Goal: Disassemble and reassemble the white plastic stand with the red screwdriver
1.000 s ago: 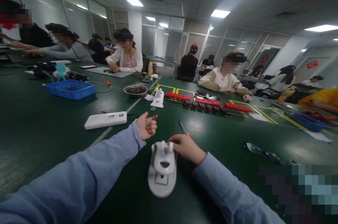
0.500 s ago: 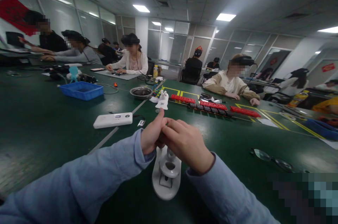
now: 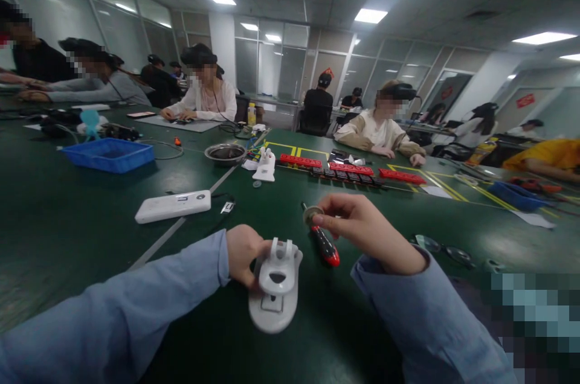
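My left hand (image 3: 246,254) is closed around the left side of a white plastic stand (image 3: 273,316), which has an oval base and two upright prongs at its far end. To its right, my right hand (image 3: 360,221) pinches a small round disc (image 3: 311,215) between thumb and fingers, apart from the stand. Beneath that disc lies a screwdriver (image 3: 325,245) with a black and red handle, its shaft partly covered. Another white plastic piece (image 3: 265,165) stands farther off, with a small clear disc (image 3: 257,184) near it.
A white power bank (image 3: 173,207) lies left on the green table. Behind it are a blue tray (image 3: 109,156) and a metal bowl (image 3: 225,153). Red strips (image 3: 351,169) lie across the far side. Glasses (image 3: 444,249) rest at right. Several people sit around.
My hands have come apart. The left now grips the white stand's side; the right has moved right with the small disc, and the screwdriver has come into sight. The view has shifted right.
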A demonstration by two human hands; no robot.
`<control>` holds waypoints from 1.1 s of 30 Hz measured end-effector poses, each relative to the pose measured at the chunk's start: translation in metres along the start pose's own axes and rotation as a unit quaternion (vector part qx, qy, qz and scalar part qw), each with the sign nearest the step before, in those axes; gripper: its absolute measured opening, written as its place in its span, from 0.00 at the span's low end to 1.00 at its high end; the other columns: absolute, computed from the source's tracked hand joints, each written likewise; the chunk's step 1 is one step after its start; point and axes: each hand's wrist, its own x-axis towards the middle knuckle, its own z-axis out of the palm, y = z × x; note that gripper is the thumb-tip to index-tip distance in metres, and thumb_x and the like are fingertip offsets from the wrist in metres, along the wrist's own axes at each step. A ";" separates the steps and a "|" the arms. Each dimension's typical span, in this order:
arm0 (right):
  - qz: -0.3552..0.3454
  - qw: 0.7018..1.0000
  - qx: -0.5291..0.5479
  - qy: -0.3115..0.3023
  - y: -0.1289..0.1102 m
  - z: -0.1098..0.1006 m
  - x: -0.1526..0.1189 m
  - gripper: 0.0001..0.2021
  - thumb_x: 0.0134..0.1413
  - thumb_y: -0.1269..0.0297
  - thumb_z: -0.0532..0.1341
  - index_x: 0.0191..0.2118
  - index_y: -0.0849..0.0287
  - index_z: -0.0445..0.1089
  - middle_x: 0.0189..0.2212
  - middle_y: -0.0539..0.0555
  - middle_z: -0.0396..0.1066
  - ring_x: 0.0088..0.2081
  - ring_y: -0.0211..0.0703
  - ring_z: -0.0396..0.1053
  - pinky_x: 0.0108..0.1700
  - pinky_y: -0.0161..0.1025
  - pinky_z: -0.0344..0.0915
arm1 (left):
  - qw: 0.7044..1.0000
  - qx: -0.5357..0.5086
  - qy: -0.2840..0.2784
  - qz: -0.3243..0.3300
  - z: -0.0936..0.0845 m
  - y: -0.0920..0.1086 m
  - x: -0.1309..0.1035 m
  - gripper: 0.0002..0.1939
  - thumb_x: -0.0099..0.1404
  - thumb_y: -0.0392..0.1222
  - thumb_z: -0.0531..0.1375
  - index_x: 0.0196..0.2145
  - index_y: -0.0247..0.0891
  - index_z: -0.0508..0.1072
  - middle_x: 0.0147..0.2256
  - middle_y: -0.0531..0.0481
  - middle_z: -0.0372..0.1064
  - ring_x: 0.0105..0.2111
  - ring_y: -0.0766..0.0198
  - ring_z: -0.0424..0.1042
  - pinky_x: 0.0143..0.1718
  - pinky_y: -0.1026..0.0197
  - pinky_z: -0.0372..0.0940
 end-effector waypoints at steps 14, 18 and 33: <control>-0.009 0.955 -0.298 0.003 0.028 0.043 0.016 0.04 0.48 0.69 0.60 0.31 0.58 0.72 0.27 0.50 0.67 0.30 0.37 0.64 0.31 0.32 0.56 | 0.926 -0.203 -0.089 -0.304 -0.023 0.006 0.034 0.22 0.58 0.54 0.47 0.29 0.33 0.72 0.26 0.48 0.68 0.27 0.62 0.67 0.27 0.64 0.56; -0.054 0.931 -0.359 0.032 0.031 0.049 0.018 0.04 0.49 0.66 0.60 0.32 0.56 0.72 0.30 0.50 0.64 0.30 0.36 0.62 0.29 0.32 0.55 | 0.935 -0.236 -0.098 -0.246 -0.032 0.005 0.031 0.16 0.53 0.50 0.54 0.30 0.34 0.72 0.25 0.51 0.67 0.27 0.63 0.66 0.26 0.66 0.56; 0.004 0.970 -0.240 0.039 0.035 0.057 0.016 0.22 0.47 0.74 0.57 0.48 0.60 0.51 0.29 0.53 0.68 0.29 0.42 0.67 0.27 0.34 0.58 | 0.947 -0.149 -0.080 -0.275 -0.034 0.015 0.033 0.16 0.57 0.48 0.48 0.27 0.35 0.72 0.25 0.50 0.68 0.24 0.65 0.66 0.25 0.65 0.55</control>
